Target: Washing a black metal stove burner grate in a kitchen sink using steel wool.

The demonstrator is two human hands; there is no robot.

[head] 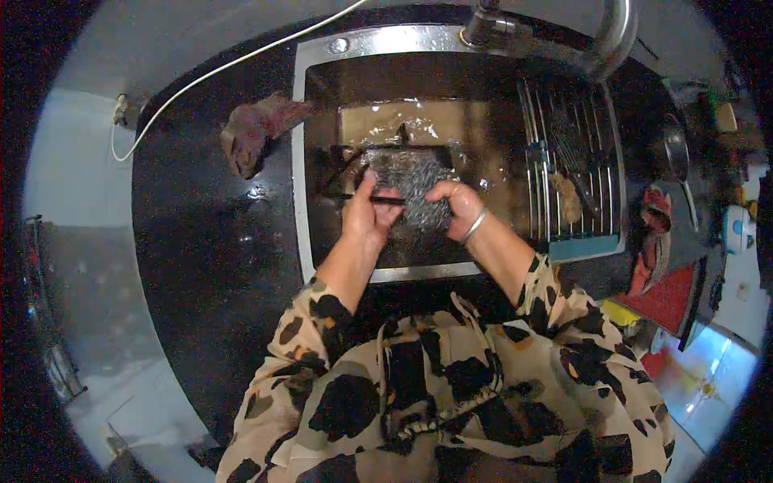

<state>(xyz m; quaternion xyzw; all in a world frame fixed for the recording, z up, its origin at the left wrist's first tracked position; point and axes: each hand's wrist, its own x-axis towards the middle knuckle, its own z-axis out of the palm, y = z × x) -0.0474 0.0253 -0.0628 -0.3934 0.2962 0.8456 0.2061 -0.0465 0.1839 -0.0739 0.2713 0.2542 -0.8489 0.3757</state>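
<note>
Both of my hands are over a water-filled sink (305,229). A dark, flat-edged object (444,156), whose exact kind I cannot tell, lies between them at the water. The thumb of my left hand (367,211) rests on its left part, with a dark bar crossing the fingers. My right hand (460,208), with a silver bangle at the wrist, grips a gray cloth or scouring mesh (426,193) pressed against the object. Blur hides the fingertips and the lower side of the object.
A metal roll-up rack (546,199) spans the sink's right side, holding a brownish scrubber (566,198) and dark utensils. Above is a faucet (483,27). A crumpled brown cloth (259,130) lies left of the sink; a ladle (676,151) and a reddish cloth (653,235) lie right.
</note>
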